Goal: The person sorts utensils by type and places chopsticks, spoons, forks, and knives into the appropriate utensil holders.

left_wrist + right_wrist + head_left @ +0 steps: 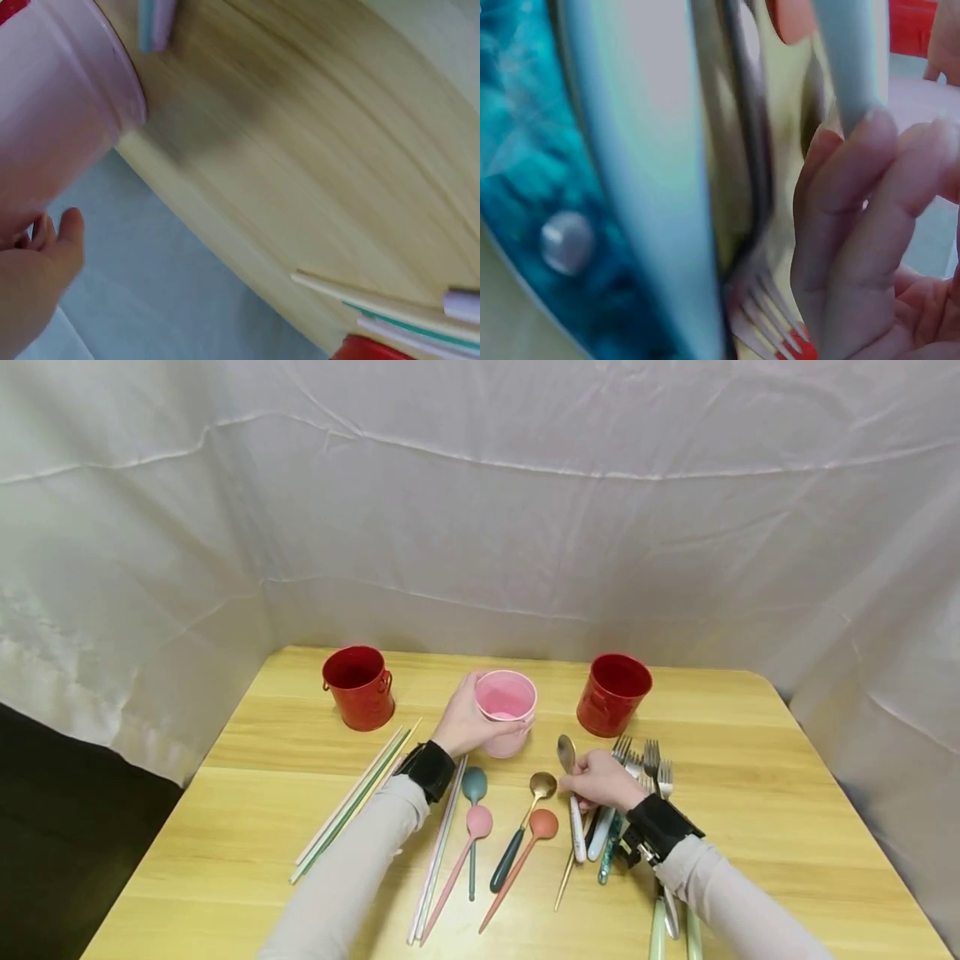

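My left hand [463, 720] grips a small pink bucket [506, 742] at the middle of the table, thumb across its near side. The bucket's side fills the upper left of the left wrist view. My right hand [607, 779] pinches a spoon with a white handle [577, 831], its metal bowl pointing away from me. In the right wrist view the fingertips [874, 135] close on that pale handle. Several forks [651, 758] lie under and beside the right hand, some with teal or pale handles, partly hidden by the wrist.
Red buckets stand at back left [363, 703] and back right [600, 706]. Chopsticks [352, 802] lie left of my left forearm, others just right of it. Between the hands lie a teal spoon [474, 785], a pink spoon [478, 821], an orange spoon [543, 824] and a gold spoon [542, 784].
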